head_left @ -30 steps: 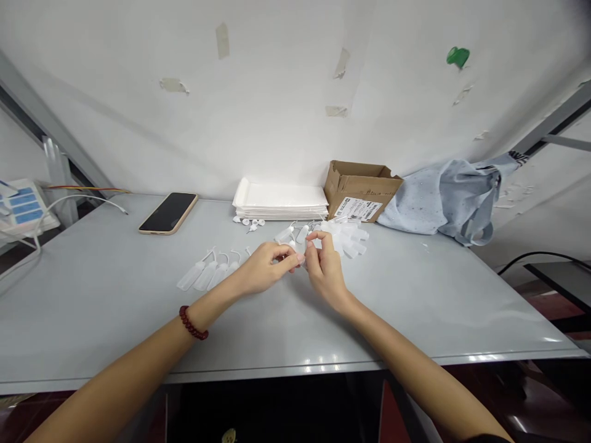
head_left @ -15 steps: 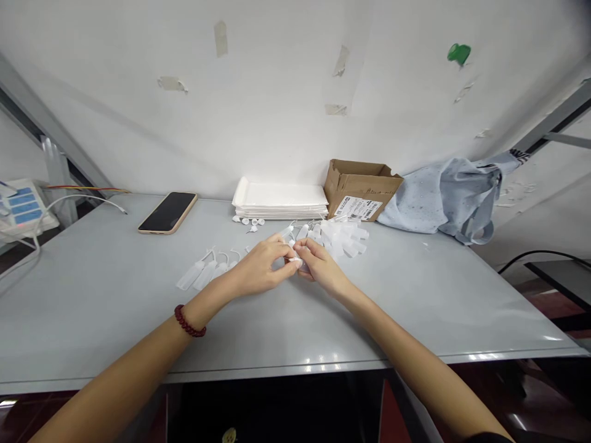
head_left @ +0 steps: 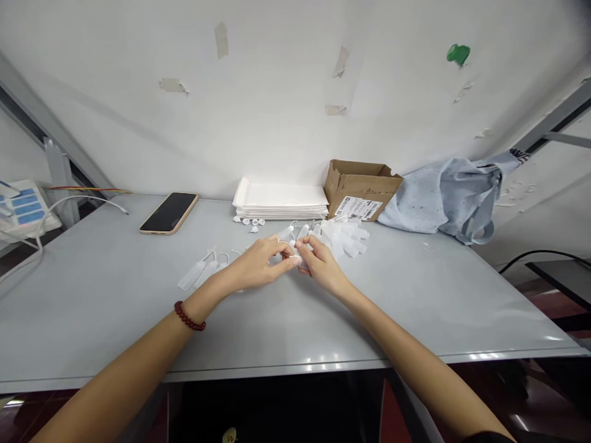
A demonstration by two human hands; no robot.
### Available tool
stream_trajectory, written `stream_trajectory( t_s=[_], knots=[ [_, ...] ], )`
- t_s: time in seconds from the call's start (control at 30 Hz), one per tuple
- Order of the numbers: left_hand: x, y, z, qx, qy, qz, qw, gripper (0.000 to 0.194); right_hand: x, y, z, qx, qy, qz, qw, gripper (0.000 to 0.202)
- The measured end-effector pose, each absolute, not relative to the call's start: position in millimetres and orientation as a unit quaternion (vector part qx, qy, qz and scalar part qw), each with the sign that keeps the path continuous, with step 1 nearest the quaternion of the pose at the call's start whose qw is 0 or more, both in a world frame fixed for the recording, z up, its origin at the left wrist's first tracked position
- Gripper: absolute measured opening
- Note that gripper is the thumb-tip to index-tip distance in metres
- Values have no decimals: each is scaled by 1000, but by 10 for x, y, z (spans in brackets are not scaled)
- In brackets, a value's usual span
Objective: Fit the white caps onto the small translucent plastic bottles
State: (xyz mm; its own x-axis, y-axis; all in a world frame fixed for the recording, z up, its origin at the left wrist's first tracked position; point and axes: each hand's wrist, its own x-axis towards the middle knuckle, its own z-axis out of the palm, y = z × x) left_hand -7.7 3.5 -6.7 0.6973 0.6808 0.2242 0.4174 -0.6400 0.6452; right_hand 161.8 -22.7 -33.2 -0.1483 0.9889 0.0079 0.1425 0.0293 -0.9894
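Over the middle of the table my left hand (head_left: 264,263) and my right hand (head_left: 322,263) meet at the fingertips. Between them is a small white cap (head_left: 297,260) with a thin cord, pinched by my left thumb and fingers. My right fingers close round a translucent plastic piece, seemingly a small bottle, mostly hidden by the fingers. Just beyond my right hand lies a heap of small translucent bottles (head_left: 346,237). Several bottles with white corded caps (head_left: 191,275) lie to the left, partly behind my left forearm. Loose white caps (head_left: 253,229) sit farther back.
A stack of white padded envelopes (head_left: 281,200) lies against the wall beside an open cardboard box (head_left: 362,184). Light-blue cloth (head_left: 438,197) is bunched at the right. A phone (head_left: 168,213) and a white cable (head_left: 78,197) lie left on the grey table (head_left: 295,332).
My left hand has shifted slightly, with its fingers a little more extended beside the small cap. My right hand stays almost in place.
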Motion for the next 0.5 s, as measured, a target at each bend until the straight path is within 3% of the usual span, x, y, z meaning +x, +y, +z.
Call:
stream_trajectory(
  t_s=[0.1, 0.23, 0.37, 0.5],
  knots=[
    [-152, 166, -103, 859, 377, 246, 242, 29, 1659, -224, -334, -516, -652, 361, 421, 22],
    [-334, 428, -243, 851, 453, 249, 89, 25, 1722, -182, -336, -569, -715, 193, 359, 21],
    [-480, 629, -393, 855, 472, 213, -1, 35, 1758, -136, -375, -612, -722, 139, 290, 20],
    [-520, 703, -460, 867, 462, 187, 6, 39, 1761, -128, -418, -611, -734, 109, 276, 17]
  ],
)
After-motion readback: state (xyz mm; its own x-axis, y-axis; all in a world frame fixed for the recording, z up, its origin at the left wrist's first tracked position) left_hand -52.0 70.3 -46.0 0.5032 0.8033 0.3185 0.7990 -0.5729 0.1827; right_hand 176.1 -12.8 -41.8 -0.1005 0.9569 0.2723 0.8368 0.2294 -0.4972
